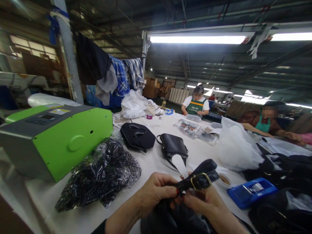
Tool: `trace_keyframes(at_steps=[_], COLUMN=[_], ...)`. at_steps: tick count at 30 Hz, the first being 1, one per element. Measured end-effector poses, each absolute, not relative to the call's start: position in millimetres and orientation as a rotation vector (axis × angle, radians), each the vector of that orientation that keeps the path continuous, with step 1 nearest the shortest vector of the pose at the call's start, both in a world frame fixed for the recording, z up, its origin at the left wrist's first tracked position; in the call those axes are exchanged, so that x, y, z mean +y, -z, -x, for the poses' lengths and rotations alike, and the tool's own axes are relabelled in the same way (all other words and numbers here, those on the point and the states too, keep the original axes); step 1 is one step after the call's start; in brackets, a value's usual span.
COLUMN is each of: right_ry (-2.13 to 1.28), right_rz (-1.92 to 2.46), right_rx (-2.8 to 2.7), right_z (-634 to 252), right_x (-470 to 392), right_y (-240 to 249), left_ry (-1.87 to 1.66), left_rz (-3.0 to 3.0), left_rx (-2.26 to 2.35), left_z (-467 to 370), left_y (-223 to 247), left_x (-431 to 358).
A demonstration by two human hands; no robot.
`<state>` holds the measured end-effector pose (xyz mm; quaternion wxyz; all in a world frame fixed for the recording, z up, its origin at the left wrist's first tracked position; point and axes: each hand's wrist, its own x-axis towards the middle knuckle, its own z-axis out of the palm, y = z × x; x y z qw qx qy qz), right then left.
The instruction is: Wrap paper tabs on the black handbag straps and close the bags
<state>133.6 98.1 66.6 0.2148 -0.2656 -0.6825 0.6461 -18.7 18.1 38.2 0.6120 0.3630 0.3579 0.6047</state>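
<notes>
My left hand (159,191) is closed, pinching a black leather strap (203,167) between thumb and fingers. A gold-coloured buckle (206,181) sits on that strap, just right of my fingertips. My right hand (207,203) is closed under the buckle, gripping the strap where it meets a soft black bag (168,217); some of its fingers are hidden. A white tag (179,165) shows just behind the strap. Below both hands, the bag runs out of the bottom of the view.
A green and grey machine (73,143) stands left, crumpled black-patterned plastic (104,172) beside it. Two black bags, one boxy (137,136) and one smaller (174,144), lie ahead. Right are a tape roll (224,180), a blue tray (251,191) and white plastic (237,146). Two people work beyond.
</notes>
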Motion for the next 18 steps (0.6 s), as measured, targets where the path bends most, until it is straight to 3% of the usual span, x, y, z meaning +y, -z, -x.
trace_keyframes(at_steps=[18], right_ry=[-1.786], right_rz=[0.972], right_rx=[-2.215], right_z=[-141.0], right_x=[91.8], right_y=[-60.2], left_ry=[-1.473], left_rz=[-0.938], left_rx=[0.816], left_z=[8.6], left_y=[-39.6], left_x=[17.0])
